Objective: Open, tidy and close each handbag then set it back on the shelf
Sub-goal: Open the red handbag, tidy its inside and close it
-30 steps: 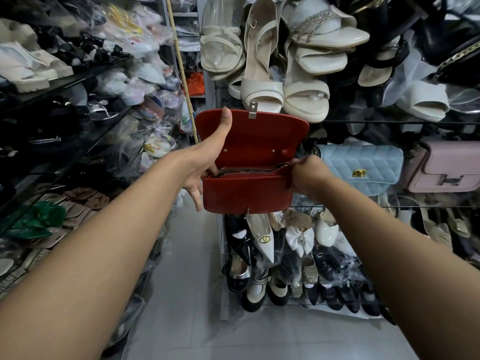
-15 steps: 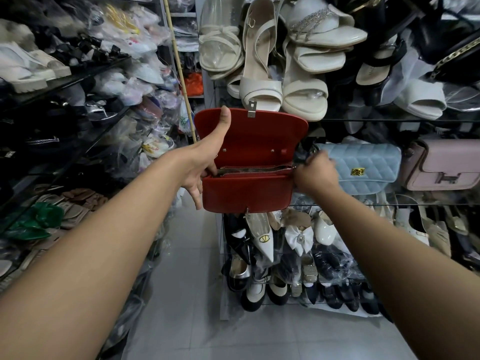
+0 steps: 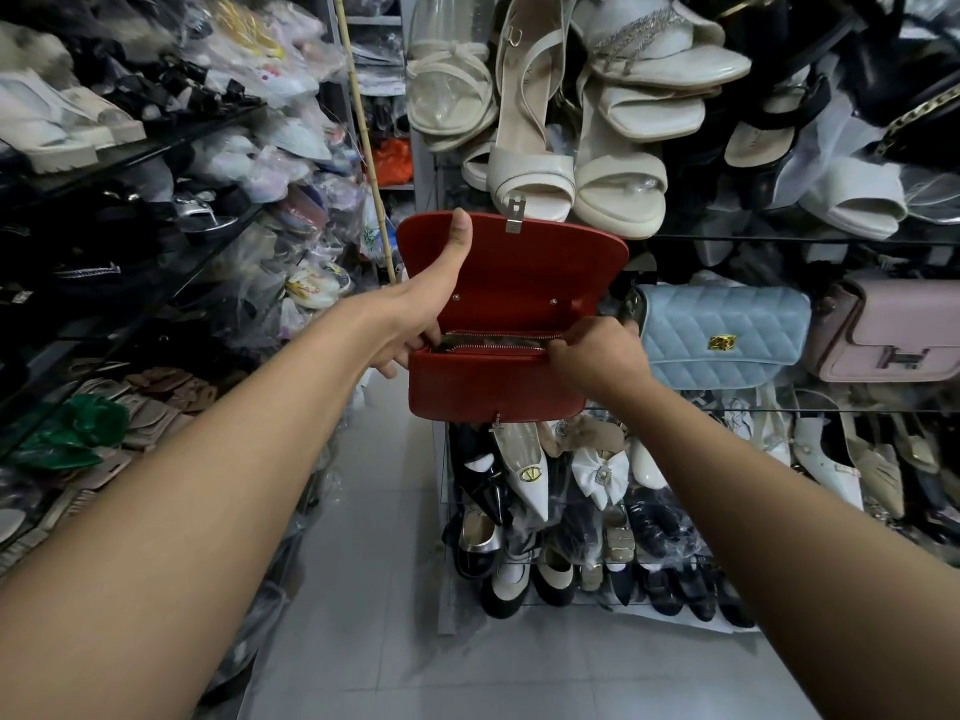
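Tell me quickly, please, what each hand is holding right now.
Left hand: grips the red handbag, thumb on its flap.
Right hand: pinches at its zipper.

Cream sandals piled near a bamboo pole.

1 red bag, 1 lt blue bag, 1 pink bag

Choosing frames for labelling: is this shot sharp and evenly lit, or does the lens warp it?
Head view: bag, left hand and right hand sharp; top-left shoes smeared; wide lens bows the shelves and stretches the forearms; soft even light, mild sheen on plastic wraps.
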